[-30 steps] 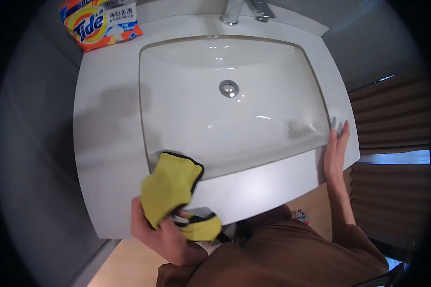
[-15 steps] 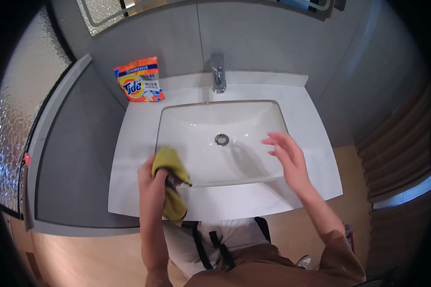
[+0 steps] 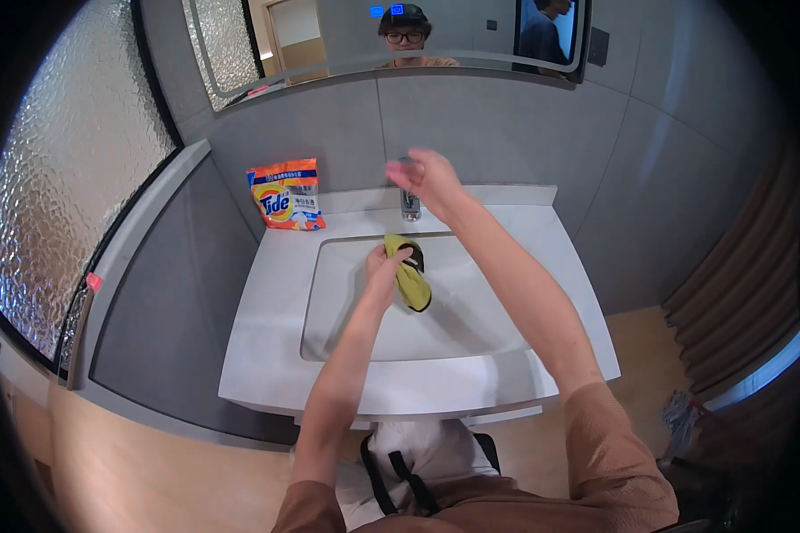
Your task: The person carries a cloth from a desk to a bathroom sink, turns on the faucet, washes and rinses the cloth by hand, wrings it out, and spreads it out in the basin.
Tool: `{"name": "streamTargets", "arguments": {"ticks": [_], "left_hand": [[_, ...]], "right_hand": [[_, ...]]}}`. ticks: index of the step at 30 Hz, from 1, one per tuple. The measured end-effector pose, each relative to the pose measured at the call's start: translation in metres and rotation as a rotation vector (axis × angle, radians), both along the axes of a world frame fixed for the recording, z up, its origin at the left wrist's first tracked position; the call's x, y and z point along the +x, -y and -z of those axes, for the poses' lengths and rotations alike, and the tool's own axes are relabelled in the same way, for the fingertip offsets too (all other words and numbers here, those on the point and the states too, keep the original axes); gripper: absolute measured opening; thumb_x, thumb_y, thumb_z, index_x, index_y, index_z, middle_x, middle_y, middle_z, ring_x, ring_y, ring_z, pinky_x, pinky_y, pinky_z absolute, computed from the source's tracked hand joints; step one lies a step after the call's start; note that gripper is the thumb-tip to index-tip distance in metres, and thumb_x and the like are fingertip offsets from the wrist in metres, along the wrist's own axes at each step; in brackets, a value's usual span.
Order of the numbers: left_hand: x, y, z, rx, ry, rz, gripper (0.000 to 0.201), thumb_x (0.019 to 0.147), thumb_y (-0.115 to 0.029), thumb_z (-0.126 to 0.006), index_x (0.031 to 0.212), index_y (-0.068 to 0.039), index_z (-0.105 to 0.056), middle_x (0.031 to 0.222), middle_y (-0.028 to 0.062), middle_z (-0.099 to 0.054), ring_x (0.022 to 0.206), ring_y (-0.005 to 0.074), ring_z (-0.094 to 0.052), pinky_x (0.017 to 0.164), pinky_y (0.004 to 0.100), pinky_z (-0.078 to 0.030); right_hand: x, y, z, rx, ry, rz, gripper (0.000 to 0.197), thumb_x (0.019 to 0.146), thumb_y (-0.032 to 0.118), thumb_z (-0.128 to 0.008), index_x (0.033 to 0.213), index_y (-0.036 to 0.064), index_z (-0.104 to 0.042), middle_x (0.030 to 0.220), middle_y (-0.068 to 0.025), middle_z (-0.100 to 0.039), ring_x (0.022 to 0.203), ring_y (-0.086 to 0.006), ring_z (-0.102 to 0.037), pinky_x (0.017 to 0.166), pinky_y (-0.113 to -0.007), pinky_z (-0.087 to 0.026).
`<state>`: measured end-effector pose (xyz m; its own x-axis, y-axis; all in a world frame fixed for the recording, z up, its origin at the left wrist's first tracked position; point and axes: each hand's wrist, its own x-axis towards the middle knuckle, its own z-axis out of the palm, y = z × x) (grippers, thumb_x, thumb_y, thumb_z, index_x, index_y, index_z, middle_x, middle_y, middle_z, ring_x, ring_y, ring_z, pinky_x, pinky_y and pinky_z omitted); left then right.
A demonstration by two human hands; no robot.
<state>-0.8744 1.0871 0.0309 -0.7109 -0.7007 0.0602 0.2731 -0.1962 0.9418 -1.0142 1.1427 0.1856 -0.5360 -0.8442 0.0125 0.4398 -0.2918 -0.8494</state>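
Observation:
My left hand (image 3: pixel 380 272) is closed on a folded yellow-green cloth (image 3: pixel 409 290) with dark edging. It hangs over the white sink basin (image 3: pixel 338 306), below the tap, and covers the drain. At the chrome faucet (image 3: pixel 410 208), my right hand (image 3: pixel 435 185) reaches across its top with fingers apart, slightly blurred. Part of the faucet's upper end shows between those fingers; whether they touch it I cannot tell.
An orange detergent bag (image 3: pixel 286 197) stands at the counter's back left. A mirror (image 3: pixel 471 53) hangs on the grey wall behind. To the left is a grey partition (image 3: pixel 178 293); a brown curtain (image 3: pixel 729 293) hangs at the right.
My left hand has carried the cloth from the counter's front left into the basin area. My right hand has moved up and left, from the basin's right side to the faucet. The view has tilted upward.

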Motion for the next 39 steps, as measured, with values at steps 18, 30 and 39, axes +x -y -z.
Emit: {"name": "streamTargets", "arguments": {"ticks": [18,30,39], "left_hand": [[0.006,0.017,0.012,0.162,-0.049,0.032,0.049,0.099,-0.001,-0.046,0.146,-0.001,-0.033,0.138,0.0167,-0.050,0.120,0.0266,-0.055,0.096,0.0408,-0.049],[0.000,0.016,0.026,0.007,-0.002,0.091,0.043,0.091,0.001,-0.063,0.129,-0.005,-0.045,0.111,0.0116,-0.065,0.102,0.0215,-0.064,0.085,0.0353,-0.054],[-0.003,0.007,0.032,-0.282,0.136,0.008,0.036,0.091,-0.010,-0.067,0.121,0.006,-0.058,0.099,0.0105,-0.069,0.090,0.0176,-0.067,0.079,0.0291,-0.053]], "right_hand": [[-0.025,0.022,0.008,-0.018,0.053,0.189,0.034,0.096,0.012,-0.050,0.123,-0.0082,-0.044,0.113,-0.0253,-0.055,0.090,-0.0368,-0.068,0.074,-0.033,-0.060],[0.018,-0.065,0.202,0.409,-0.776,0.336,0.041,0.101,0.037,-0.053,0.114,-0.0003,-0.064,0.091,-0.0071,-0.069,0.086,-0.0164,-0.065,0.074,-0.030,-0.052],[0.017,-0.061,0.191,0.276,-0.422,0.169,0.024,0.101,0.029,-0.057,0.104,0.0055,-0.061,0.089,-0.0048,-0.066,0.082,-0.0139,-0.064,0.075,-0.031,-0.052]]}}
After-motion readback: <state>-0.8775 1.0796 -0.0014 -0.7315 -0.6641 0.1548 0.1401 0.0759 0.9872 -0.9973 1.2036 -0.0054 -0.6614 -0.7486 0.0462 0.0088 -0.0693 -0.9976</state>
